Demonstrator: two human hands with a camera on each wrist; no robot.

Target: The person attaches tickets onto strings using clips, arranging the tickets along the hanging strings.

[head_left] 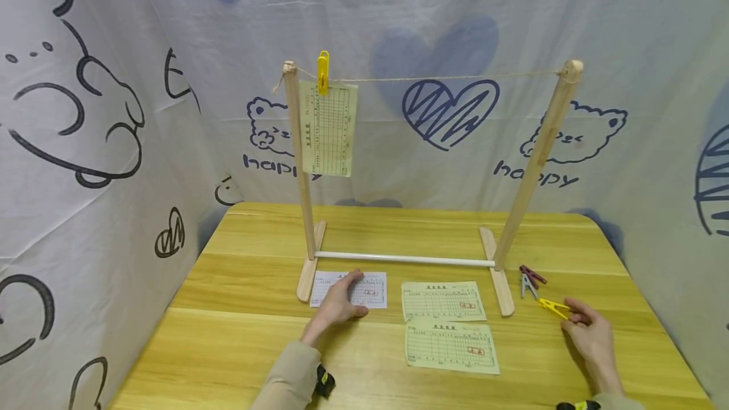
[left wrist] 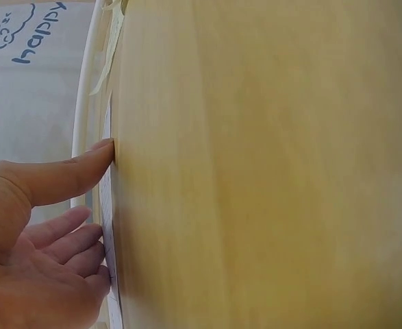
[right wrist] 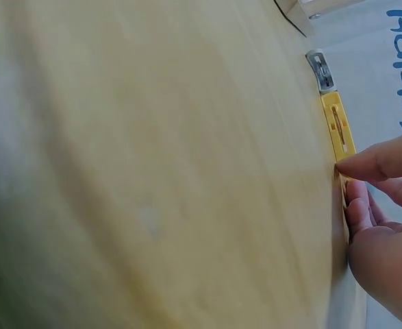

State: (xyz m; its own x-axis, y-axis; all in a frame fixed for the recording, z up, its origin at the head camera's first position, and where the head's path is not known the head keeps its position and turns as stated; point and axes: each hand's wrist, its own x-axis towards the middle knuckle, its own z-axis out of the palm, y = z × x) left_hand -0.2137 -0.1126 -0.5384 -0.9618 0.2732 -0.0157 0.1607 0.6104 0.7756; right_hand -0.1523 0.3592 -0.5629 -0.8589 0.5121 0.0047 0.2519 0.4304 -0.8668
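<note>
My left hand point(head_left: 340, 301) rests over a white printed slip point(head_left: 374, 298) on the table. In the left wrist view its thumb and fingers are spread apart, touching the table and slip. At the right, my right hand point(head_left: 592, 334) pinches a yellow clothespin point(head_left: 554, 307) between thumb and fingertips. The clothespin point(right wrist: 339, 123) lies low against the tabletop in the right wrist view. Beside it lie a grey clothespin point(head_left: 528, 285) and a dark red clothespin point(head_left: 533, 274). Two pale green printed slips point(head_left: 443, 301) lie between the hands, one below the other.
A wooden frame with a left post point(head_left: 302, 163), a right post point(head_left: 535, 169) and a white bottom bar point(head_left: 404, 259) stands behind the slips. From its string point(head_left: 444, 77) hangs a pale green slip point(head_left: 330, 138), held by another yellow clothespin point(head_left: 323, 71). Printed cloth surrounds the table point(head_left: 228, 309).
</note>
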